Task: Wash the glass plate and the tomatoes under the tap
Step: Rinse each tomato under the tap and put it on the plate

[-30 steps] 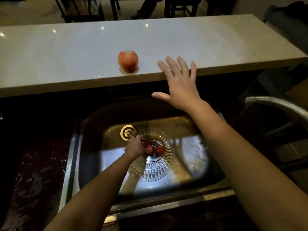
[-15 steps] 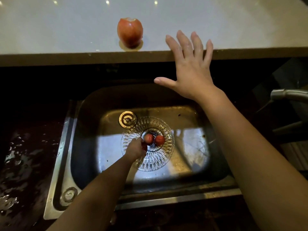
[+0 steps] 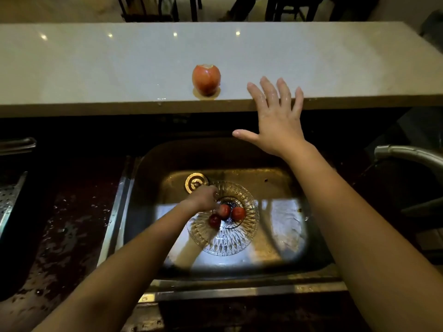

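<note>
A cut-glass plate [image 3: 224, 243] lies flat on the bottom of the steel sink [image 3: 239, 289]. Three small red tomatoes rest at its middle: one [image 3: 225, 210] by my fingers, one [image 3: 238, 213] to its right, a darker one [image 3: 214, 221] in front. My left hand [image 3: 203, 197] reaches down over the plate's far left rim, fingers curled, fingertips against the nearest tomato; a grip cannot be made out. My right hand [image 3: 275, 118] is wet and spread wide above the sink's far side, fingertips at the pale counter's edge, holding nothing.
The tap spout [image 3: 407, 154] comes in from the right, with no water visible. A red apple with a bitten top [image 3: 206, 79] stands on the pale counter [image 3: 96, 68]. The drain [image 3: 196, 182] sits behind the plate. Left are wet dark worktop [image 3: 67, 224] and a perforated tray [image 3: 9, 200].
My left hand has shifted from the plate's near left to its far left rim, and all three tomatoes now show. The right hand stays spread at the counter edge. The camera tilted.
</note>
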A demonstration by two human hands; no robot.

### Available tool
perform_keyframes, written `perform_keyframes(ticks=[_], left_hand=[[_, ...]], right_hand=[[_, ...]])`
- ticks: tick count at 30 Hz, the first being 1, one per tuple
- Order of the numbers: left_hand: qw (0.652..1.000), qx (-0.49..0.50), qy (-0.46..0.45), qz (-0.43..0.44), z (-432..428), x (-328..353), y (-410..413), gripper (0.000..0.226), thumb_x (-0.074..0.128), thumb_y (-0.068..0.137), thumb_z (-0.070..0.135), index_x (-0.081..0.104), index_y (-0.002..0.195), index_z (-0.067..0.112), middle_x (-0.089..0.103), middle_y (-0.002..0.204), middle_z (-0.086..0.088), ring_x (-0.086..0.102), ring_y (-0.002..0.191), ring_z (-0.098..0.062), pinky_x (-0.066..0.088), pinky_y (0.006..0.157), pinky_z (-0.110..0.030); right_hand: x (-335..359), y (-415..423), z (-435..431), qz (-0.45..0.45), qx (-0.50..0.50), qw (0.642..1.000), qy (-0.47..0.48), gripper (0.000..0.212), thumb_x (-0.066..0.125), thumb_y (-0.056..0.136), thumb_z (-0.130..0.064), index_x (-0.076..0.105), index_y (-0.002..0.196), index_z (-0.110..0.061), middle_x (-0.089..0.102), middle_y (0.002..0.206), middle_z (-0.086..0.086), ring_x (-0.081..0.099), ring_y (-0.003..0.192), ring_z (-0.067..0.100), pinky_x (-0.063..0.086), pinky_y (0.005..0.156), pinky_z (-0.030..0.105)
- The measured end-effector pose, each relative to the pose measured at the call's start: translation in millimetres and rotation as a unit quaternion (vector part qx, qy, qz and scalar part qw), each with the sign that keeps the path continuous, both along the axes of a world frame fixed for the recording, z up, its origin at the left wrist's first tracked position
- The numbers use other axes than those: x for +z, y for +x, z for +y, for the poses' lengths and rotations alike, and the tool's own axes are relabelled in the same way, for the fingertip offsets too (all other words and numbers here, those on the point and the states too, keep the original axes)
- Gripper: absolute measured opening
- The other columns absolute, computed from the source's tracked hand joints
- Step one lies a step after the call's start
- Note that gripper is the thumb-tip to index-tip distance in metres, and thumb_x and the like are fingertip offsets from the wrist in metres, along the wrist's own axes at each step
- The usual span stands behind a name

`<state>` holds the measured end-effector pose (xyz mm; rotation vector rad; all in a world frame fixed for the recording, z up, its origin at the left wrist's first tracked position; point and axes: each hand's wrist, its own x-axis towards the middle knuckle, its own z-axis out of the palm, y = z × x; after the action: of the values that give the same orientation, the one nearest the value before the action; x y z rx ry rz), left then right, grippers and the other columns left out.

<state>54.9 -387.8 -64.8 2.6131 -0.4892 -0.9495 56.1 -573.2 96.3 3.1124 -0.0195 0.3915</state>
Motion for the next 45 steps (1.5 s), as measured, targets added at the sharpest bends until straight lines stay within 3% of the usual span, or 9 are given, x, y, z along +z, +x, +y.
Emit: perform_keyframes(ticks=[10, 17, 21, 26, 36, 38, 40, 43, 45], left_hand=[[0.982, -0.14, 0.01, -0.122, -2, 170, 9, 0.059, 0.062, 0.084, 0.042, 0.042, 0.137, 0.023, 0.057, 0.13, -0.003, 0.054, 0.117, -0.02, 0.043, 0.096, -0.032], [0.912, -0.117, -0.26, -0.294, 15, 269, 17, 0.035, 0.063, 0.085, 0.031, 0.06, 0.119, 0.023, 0.063, 0.11, 0.009, 0.057, 0.093, 0.001, 0.045, 0.077, -0.008], [0.88, -0.048, -0.319, -0.349, 22, 267, 42, 0.042, 0.064, 0.085, 0.03, 0.056, 0.125, 0.024, 0.058, 0.127, 0.007, 0.048, 0.115, -0.006, 0.044, 0.097, -0.026], [0.918, -0.004, -0.193, -0.346, 18, 239, 74, 0.074, 0.07, 0.078, 0.04, 0.037, 0.141, 0.024, 0.043, 0.145, -0.001, 0.033, 0.134, -0.022, 0.025, 0.11, -0.037], [0.911, 0.082, -0.261, -0.308, 1, 220, 77, 0.055, 0.075, 0.072, 0.039, 0.056, 0.12, 0.021, 0.06, 0.122, -0.002, 0.052, 0.104, -0.015, 0.039, 0.085, -0.025], [0.903, 0.066, -0.287, -0.313, -1, 222, 65, 0.055, 0.076, 0.072, 0.039, 0.056, 0.12, 0.022, 0.06, 0.121, 0.002, 0.05, 0.102, -0.011, 0.039, 0.084, -0.024], [0.895, 0.035, -0.323, -0.307, -6, 224, 47, 0.055, 0.076, 0.071, 0.039, 0.055, 0.12, 0.025, 0.058, 0.118, 0.007, 0.047, 0.1, -0.007, 0.038, 0.082, -0.021], [0.885, -0.024, -0.381, -0.267, -22, 222, 16, 0.054, 0.077, 0.07, 0.039, 0.055, 0.119, 0.032, 0.054, 0.11, 0.017, 0.049, 0.1, -0.004, 0.039, 0.079, -0.014], [0.888, -0.053, -0.396, -0.23, -43, 211, -2, 0.055, 0.078, 0.068, 0.039, 0.055, 0.118, 0.034, 0.056, 0.109, 0.017, 0.053, 0.101, -0.005, 0.044, 0.085, -0.018]], right_hand=[[2, 1, 1, 0.018, -0.008, 1.0, 0.004, 0.096, 0.047, 0.075, -0.073, 0.003, 0.148, -0.029, 0.001, 0.16, 0.005, -0.007, 0.146, 0.033, -0.008, 0.112, 0.058], [4, 3, 0, 0.038, -0.009, 0.999, 0.008, 0.098, 0.046, 0.073, -0.076, -0.001, 0.148, -0.032, -0.004, 0.16, 0.003, -0.009, 0.146, 0.032, -0.01, 0.111, 0.057], [3, 6, -1, 0.039, -0.016, 0.999, 0.009, 0.099, 0.047, 0.072, -0.077, -0.002, 0.147, -0.035, -0.004, 0.16, 0.001, -0.011, 0.145, 0.031, -0.014, 0.109, 0.054], [1, 8, -2, 0.034, -0.011, 0.999, 0.014, 0.099, 0.049, 0.072, -0.075, -0.001, 0.147, -0.035, -0.004, 0.16, 0.001, -0.011, 0.145, 0.031, -0.016, 0.108, 0.053], [9, 3, -1, 0.056, -0.01, 0.998, 0.021, 0.094, 0.047, 0.077, -0.072, -0.001, 0.148, -0.033, -0.006, 0.16, 0.001, -0.012, 0.146, 0.029, -0.012, 0.112, 0.055], [21, -2, -2, 0.076, 0.004, 0.995, 0.07, 0.079, 0.045, 0.084, -0.064, 0.01, 0.148, -0.032, 0.002, 0.16, 0.0, -0.006, 0.147, 0.026, -0.008, 0.115, 0.052], [36, -14, -7, 0.035, 0.028, 0.974, 0.222, 0.049, 0.042, 0.093, -0.047, 0.039, 0.139, -0.027, 0.033, 0.152, 0.002, 0.023, 0.142, 0.021, 0.012, 0.116, 0.039], [41, -50, -9, -0.07, 0.008, 0.887, 0.455, 0.026, 0.039, 0.097, -0.03, 0.064, 0.105, -0.03, 0.066, 0.108, -0.006, 0.057, 0.097, -0.005, 0.041, 0.081, 0.007], [27, -73, -8, -0.071, -0.052, 0.79, 0.607, 0.024, 0.039, 0.097, -0.032, 0.063, 0.093, -0.033, 0.067, 0.101, -0.001, 0.064, 0.081, 0.0, 0.051, 0.064, 0.012]])
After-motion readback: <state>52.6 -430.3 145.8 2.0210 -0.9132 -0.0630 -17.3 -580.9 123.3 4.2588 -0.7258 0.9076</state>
